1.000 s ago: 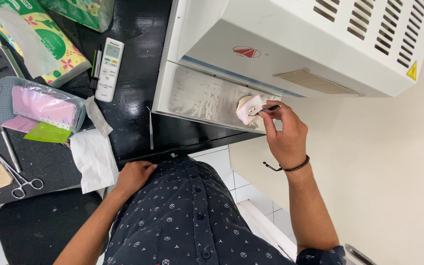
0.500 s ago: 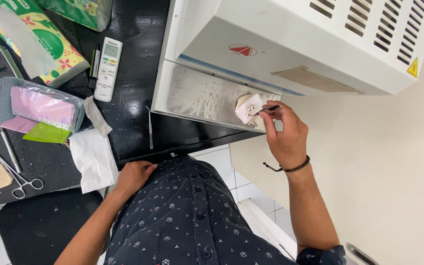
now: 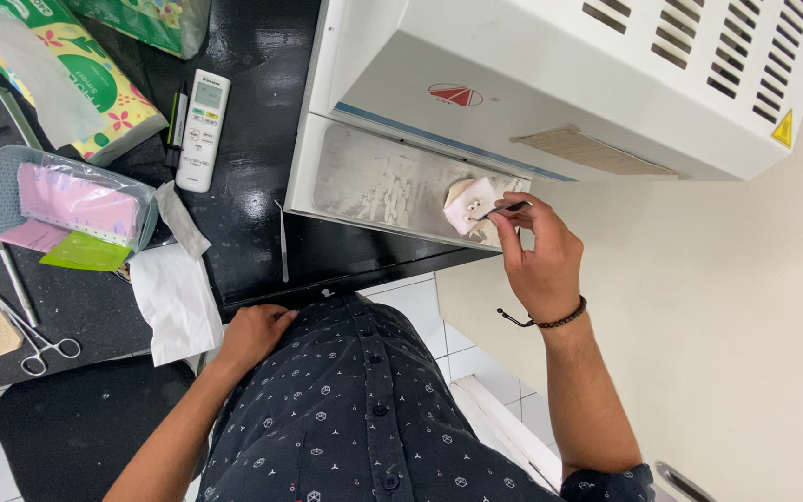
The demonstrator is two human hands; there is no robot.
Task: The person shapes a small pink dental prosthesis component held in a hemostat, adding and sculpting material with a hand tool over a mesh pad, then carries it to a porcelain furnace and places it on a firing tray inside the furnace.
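my right hand (image 3: 539, 263) pinches slim tweezers (image 3: 504, 210), fingers closed round them. their long axis points to nine o'clock, tips touching the small white block (image 3: 469, 204) on the steel shelf (image 3: 374, 181) of a white machine (image 3: 550, 74). my left hand (image 3: 253, 336) rests curled on the black counter edge (image 3: 262, 251), holding nothing, well apart.

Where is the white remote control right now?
In the head view the white remote control lies on the black counter, upper left, between the floral tissue box and the white machine.
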